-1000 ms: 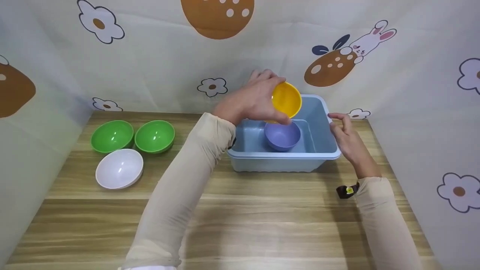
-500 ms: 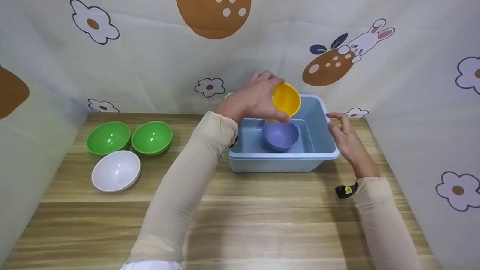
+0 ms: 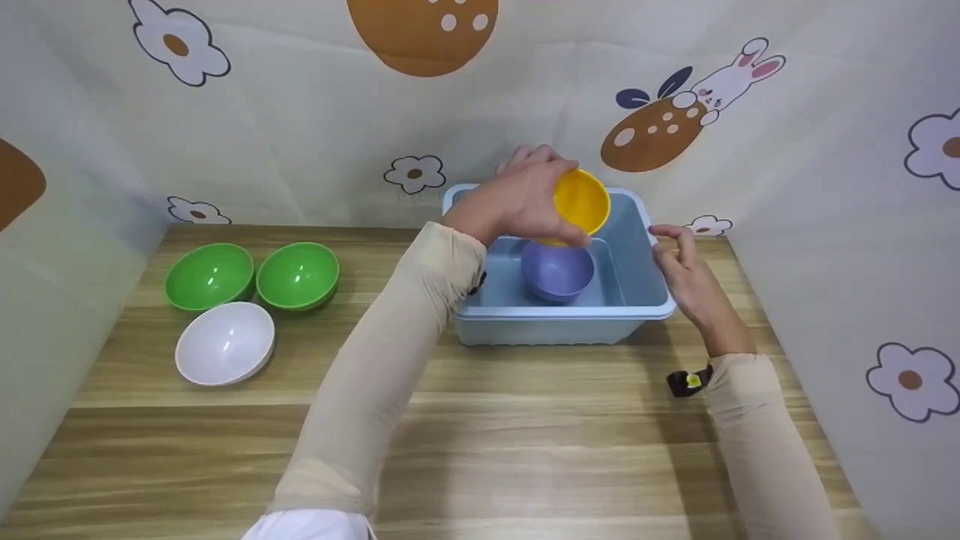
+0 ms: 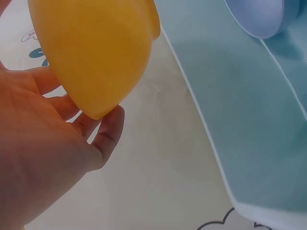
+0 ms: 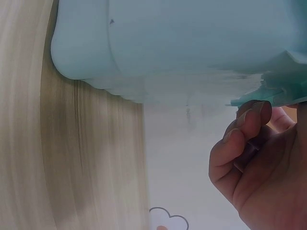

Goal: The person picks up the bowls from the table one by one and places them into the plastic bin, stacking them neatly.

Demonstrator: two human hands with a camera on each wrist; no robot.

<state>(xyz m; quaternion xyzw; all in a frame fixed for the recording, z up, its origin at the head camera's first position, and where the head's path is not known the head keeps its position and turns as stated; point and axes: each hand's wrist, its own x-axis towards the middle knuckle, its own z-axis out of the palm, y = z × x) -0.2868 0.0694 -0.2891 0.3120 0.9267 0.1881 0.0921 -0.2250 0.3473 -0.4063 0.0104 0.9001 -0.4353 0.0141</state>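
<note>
My left hand (image 3: 525, 199) holds a yellow bowl (image 3: 583, 202) by its rim, tilted on its side above a light blue plastic bin (image 3: 555, 311). In the left wrist view the bowl's rounded yellow outside (image 4: 96, 52) faces the camera, with fingers curled around its edge. Inside the bin a purple bowl (image 3: 556, 274) sits upright on the floor, partly overlapped by the yellow one in the head view. My right hand (image 3: 694, 289) grips the bin's right rim; the right wrist view shows its curled fingers (image 5: 235, 143) under that edge.
Two green bowls (image 3: 211, 279) and a white bowl (image 3: 225, 345) stand close together on the wooden table (image 3: 480, 435) at left. A patterned cloth (image 3: 300, 112) hangs right behind the bin and along both sides.
The left hand with the yellow bowl has shifted slightly to the right over the bin. The head view has drifted a little. The right hand keeps its grip on the rim.
</note>
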